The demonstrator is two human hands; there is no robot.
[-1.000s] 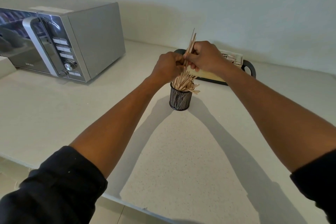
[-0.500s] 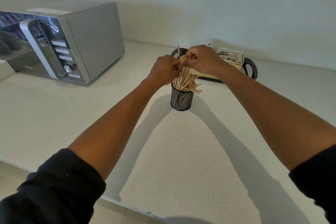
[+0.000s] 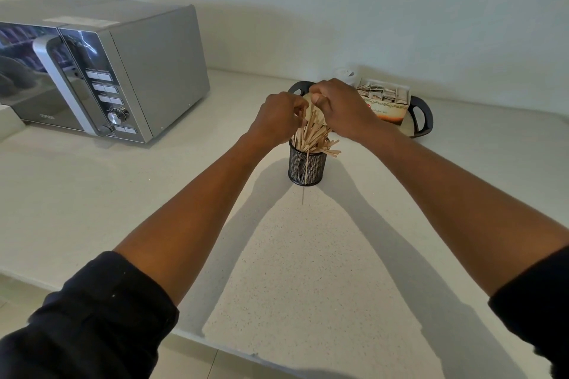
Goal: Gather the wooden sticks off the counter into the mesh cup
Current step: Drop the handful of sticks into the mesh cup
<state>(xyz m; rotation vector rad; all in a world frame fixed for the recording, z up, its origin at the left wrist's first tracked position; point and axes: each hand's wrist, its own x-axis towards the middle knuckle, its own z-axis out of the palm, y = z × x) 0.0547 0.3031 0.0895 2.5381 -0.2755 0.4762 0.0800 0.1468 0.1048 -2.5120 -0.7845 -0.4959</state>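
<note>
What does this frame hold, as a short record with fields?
surface: counter
cup: upright, full of sticks
stray stick: outside the cup, against its front
left hand: fingers curled at the sticks
right hand: fingers curled at the sticks
left of cup: microwave
behind cup: tray with a sachet box

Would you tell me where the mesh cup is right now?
The cup stands mid-counter in the head view, under both hands, right of the microwave, before the tray.

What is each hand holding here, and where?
Both the left hand and right hand grip the sticks near their upper ends, above the cup.
</note>
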